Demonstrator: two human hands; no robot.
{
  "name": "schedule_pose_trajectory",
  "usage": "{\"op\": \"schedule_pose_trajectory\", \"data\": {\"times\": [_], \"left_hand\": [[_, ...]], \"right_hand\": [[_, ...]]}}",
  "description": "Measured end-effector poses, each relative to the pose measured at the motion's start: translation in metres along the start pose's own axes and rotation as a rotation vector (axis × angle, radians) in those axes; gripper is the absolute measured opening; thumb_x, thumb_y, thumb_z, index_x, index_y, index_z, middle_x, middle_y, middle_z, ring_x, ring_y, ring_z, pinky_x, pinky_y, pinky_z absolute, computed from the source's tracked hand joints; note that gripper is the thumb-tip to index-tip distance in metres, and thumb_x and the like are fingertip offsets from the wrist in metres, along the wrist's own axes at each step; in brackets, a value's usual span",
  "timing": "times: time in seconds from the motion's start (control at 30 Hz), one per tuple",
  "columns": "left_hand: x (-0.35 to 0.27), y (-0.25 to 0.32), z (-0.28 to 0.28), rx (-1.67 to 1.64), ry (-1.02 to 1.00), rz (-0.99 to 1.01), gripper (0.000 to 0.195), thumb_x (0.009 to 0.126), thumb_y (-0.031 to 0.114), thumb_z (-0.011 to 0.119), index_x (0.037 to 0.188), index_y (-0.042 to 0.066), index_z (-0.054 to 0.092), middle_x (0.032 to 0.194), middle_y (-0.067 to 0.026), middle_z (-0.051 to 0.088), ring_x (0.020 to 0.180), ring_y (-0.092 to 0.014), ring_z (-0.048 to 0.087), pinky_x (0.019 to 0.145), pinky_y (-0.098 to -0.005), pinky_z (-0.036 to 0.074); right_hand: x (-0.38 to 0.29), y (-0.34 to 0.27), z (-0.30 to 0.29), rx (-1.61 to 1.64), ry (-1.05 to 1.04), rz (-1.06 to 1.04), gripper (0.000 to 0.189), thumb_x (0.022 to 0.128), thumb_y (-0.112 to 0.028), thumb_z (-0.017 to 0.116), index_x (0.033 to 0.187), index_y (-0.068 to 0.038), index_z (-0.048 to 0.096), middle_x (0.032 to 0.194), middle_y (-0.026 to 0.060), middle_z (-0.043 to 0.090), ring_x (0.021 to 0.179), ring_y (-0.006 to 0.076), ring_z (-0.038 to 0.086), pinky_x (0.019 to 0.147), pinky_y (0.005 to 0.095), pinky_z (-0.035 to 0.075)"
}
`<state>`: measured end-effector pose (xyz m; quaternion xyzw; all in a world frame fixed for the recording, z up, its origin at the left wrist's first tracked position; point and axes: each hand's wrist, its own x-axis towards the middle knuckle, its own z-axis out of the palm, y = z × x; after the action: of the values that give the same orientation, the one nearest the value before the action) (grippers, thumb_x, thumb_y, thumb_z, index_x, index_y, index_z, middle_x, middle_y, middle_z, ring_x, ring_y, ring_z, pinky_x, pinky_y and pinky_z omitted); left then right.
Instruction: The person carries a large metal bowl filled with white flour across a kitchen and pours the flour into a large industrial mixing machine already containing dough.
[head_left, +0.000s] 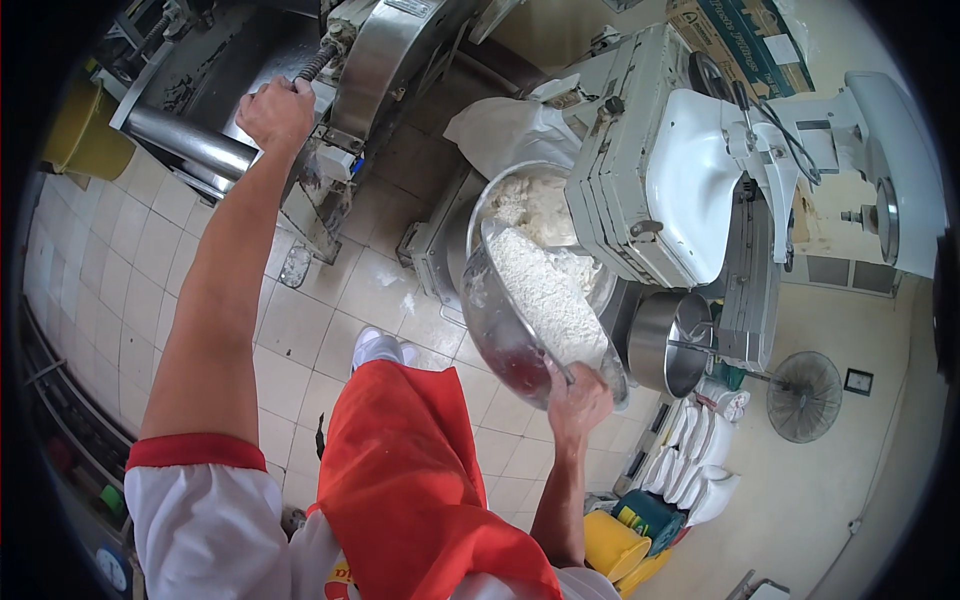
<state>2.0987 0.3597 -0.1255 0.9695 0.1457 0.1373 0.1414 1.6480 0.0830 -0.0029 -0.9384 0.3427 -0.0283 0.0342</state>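
Note:
My right hand (581, 397) grips the near rim of a large stainless-steel bowl (499, 337). That bowl is tilted, and a heap of white flour (551, 296) lies along its inner side. Its far edge overlaps the mixing bowl (474, 225) of a floor-standing mixer, where a pale, lumpy floury mass (536, 202) shows. At upper left, my left hand (276, 112) is closed around the end of a spring-wrapped rod (319, 61) on a steel roller machine; my fingers hide the rod's end.
The roller machine has a thick steel roller (187, 142). A white mixer head (694, 187) juts out at right. Beyond the tilted bowl hangs a steel pot (667, 345) on another mixer. White sacks (697, 457), a yellow bucket (615, 544) and a wall fan (804, 397) are at lower right.

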Motion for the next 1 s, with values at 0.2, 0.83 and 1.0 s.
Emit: {"op": "schedule_pose_trajectory", "data": {"times": [0.2, 0.83, 1.0], "left_hand": [[0.001, -0.003, 0.000, -0.010, -0.013, -0.011, 0.038, 0.091, 0.045, 0.053, 0.102, 0.016, 0.076, 0.103, -0.0082, 0.074, 0.112, -0.031, 0.059, 0.102, -0.0469, 0.039], [0.002, 0.000, 0.001, 0.018, -0.012, 0.002, 0.037, 0.091, 0.045, 0.054, 0.101, 0.017, 0.077, 0.107, -0.0065, 0.073, 0.113, -0.031, 0.059, 0.101, -0.0469, 0.040], [0.001, 0.000, -0.001, 0.015, -0.019, 0.000, 0.038, 0.091, 0.045, 0.053, 0.102, 0.018, 0.077, 0.107, -0.0065, 0.073, 0.113, -0.030, 0.059, 0.101, -0.0470, 0.040]], "right_hand": [[-0.016, 0.002, -0.019, 0.168, 0.069, -0.071, 0.027, 0.077, -0.028, 0.081, 0.073, -0.004, 0.068, 0.070, 0.0155, 0.066, 0.064, 0.0385, 0.063, 0.059, 0.0445, 0.047], [0.009, -0.006, 0.002, 0.035, 0.156, -0.052, 0.029, 0.078, -0.031, 0.079, 0.074, -0.005, 0.068, 0.070, 0.0164, 0.066, 0.069, 0.0360, 0.064, 0.066, 0.0473, 0.047], [0.010, -0.001, 0.001, 0.011, 0.127, -0.048, 0.028, 0.079, -0.032, 0.079, 0.079, -0.005, 0.071, 0.074, 0.0179, 0.067, 0.072, 0.0379, 0.065, 0.067, 0.0468, 0.048]]}}
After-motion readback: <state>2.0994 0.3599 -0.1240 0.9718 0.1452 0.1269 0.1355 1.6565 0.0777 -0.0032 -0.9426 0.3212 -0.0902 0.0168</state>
